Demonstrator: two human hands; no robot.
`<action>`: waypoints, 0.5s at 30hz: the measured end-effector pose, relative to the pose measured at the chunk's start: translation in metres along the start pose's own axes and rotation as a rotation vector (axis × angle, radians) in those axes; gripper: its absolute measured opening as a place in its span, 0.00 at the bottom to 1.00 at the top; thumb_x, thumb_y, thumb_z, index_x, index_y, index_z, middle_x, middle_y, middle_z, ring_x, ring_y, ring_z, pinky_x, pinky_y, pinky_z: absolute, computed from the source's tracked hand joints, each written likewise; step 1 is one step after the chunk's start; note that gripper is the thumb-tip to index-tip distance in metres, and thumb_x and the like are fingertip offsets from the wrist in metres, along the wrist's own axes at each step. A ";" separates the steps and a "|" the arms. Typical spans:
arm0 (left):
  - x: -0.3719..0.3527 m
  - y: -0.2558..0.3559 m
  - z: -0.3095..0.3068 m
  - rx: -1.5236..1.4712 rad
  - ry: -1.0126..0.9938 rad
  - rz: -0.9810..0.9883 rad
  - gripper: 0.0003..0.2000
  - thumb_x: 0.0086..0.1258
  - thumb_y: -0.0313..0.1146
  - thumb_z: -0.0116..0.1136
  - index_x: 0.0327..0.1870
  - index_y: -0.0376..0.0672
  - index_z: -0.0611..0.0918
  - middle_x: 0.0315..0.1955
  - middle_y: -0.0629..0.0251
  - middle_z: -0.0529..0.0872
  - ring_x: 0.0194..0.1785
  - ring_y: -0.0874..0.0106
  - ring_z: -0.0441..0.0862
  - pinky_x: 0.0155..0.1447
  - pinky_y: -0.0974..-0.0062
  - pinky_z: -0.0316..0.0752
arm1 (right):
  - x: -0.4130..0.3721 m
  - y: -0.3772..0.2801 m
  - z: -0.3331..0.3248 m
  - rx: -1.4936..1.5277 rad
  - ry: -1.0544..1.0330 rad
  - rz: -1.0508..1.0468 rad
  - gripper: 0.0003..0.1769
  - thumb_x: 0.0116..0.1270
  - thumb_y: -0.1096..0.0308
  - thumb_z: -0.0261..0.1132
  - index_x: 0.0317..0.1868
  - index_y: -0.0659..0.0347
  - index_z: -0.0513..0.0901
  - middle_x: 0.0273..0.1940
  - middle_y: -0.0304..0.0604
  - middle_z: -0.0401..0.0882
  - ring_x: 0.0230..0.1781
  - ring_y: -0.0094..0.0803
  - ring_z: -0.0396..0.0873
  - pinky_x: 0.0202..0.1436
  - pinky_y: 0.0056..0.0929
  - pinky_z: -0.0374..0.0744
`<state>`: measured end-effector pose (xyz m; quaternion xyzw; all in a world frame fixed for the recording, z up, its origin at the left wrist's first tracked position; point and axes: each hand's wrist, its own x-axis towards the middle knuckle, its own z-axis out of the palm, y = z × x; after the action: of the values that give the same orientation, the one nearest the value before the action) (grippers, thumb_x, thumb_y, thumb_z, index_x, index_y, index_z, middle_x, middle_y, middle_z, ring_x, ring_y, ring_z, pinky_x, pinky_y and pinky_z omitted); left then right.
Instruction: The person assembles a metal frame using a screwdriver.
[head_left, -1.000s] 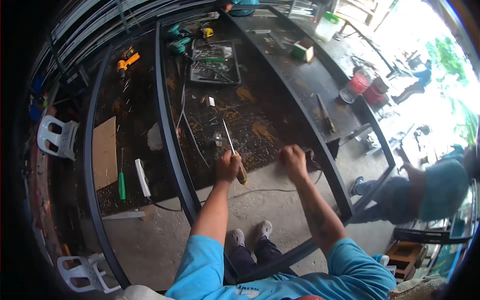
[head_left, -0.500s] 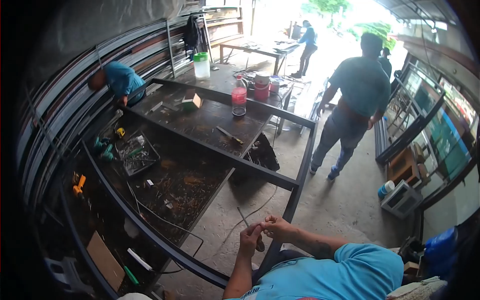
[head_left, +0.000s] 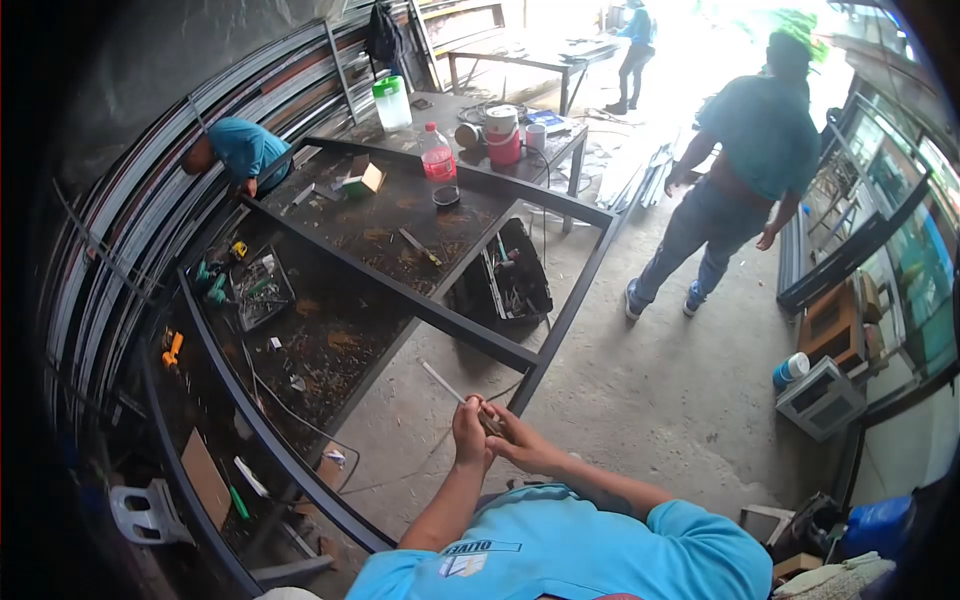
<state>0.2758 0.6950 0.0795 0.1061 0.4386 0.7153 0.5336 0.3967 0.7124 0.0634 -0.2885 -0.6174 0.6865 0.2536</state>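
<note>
By the frame's (head_left: 470, 327) near side, we are gripping the screwdriver (head_left: 443, 382) in our left hand (head_left: 468, 437). Our right hand (head_left: 527, 451) is touching the left, and we cannot tell whether it is grasping too. Within the frame's outline we are seeing a toolbox (head_left: 516, 275) and a bottle (head_left: 440, 166).

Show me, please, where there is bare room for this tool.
Your tool has most room on the concrete floor, between the metal frame, the standing person's shoes and the pale appliance. A smaller, stained bench patch lies between the bottle and yellow-handled tool. It is crowded around the tray and green drills.
</note>
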 end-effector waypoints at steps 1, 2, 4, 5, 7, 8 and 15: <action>0.008 -0.020 0.007 0.077 -0.025 0.057 0.08 0.75 0.39 0.47 0.41 0.44 0.74 0.30 0.72 0.75 0.35 0.81 0.75 0.40 0.82 0.73 | -0.009 -0.010 -0.021 0.075 0.000 0.146 0.36 0.70 0.57 0.62 0.74 0.51 0.57 0.53 0.48 0.75 0.47 0.30 0.75 0.50 0.29 0.75; 0.018 -0.038 0.013 0.133 0.000 0.099 0.08 0.75 0.39 0.48 0.40 0.44 0.75 0.30 0.71 0.76 0.35 0.79 0.76 0.41 0.81 0.74 | -0.019 -0.008 -0.041 0.083 -0.019 0.155 0.36 0.70 0.57 0.62 0.74 0.51 0.57 0.53 0.48 0.75 0.47 0.30 0.75 0.50 0.29 0.75; 0.027 -0.050 0.035 0.164 0.107 0.079 0.09 0.75 0.40 0.49 0.41 0.45 0.76 0.31 0.71 0.77 0.36 0.76 0.78 0.41 0.78 0.76 | -0.037 -0.002 -0.077 -0.083 0.084 0.097 0.29 0.70 0.60 0.63 0.69 0.53 0.68 0.40 0.40 0.78 0.36 0.25 0.74 0.42 0.25 0.75; 0.036 -0.057 0.038 0.170 0.172 0.135 0.09 0.75 0.40 0.48 0.41 0.45 0.75 0.31 0.70 0.78 0.34 0.75 0.79 0.40 0.76 0.77 | -0.047 0.000 -0.094 -0.078 0.066 0.104 0.29 0.70 0.60 0.63 0.69 0.53 0.68 0.40 0.40 0.78 0.36 0.25 0.74 0.42 0.25 0.75; 0.039 -0.048 0.052 0.211 0.228 0.104 0.09 0.75 0.39 0.47 0.39 0.45 0.74 0.31 0.68 0.78 0.33 0.73 0.80 0.38 0.73 0.80 | -0.068 0.002 -0.119 -0.062 0.110 0.167 0.24 0.69 0.60 0.63 0.64 0.56 0.74 0.33 0.39 0.79 0.32 0.22 0.74 0.38 0.24 0.75; 0.043 -0.048 0.055 0.220 0.222 0.100 0.09 0.75 0.38 0.47 0.40 0.43 0.73 0.32 0.65 0.77 0.32 0.71 0.82 0.36 0.71 0.81 | -0.075 0.002 -0.126 -0.056 0.152 0.193 0.23 0.69 0.62 0.64 0.63 0.56 0.75 0.31 0.39 0.79 0.29 0.21 0.74 0.35 0.24 0.75; 0.046 -0.065 0.059 0.303 0.265 -0.015 0.08 0.73 0.35 0.48 0.39 0.40 0.70 0.32 0.59 0.79 0.35 0.63 0.84 0.39 0.65 0.83 | -0.094 0.034 -0.148 -0.089 0.236 0.146 0.21 0.64 0.69 0.66 0.59 0.59 0.79 0.31 0.45 0.82 0.30 0.21 0.77 0.37 0.23 0.76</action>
<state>0.3368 0.7677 0.0517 0.0869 0.6083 0.6450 0.4543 0.5687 0.7462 0.0268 -0.4223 -0.5906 0.6362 0.2610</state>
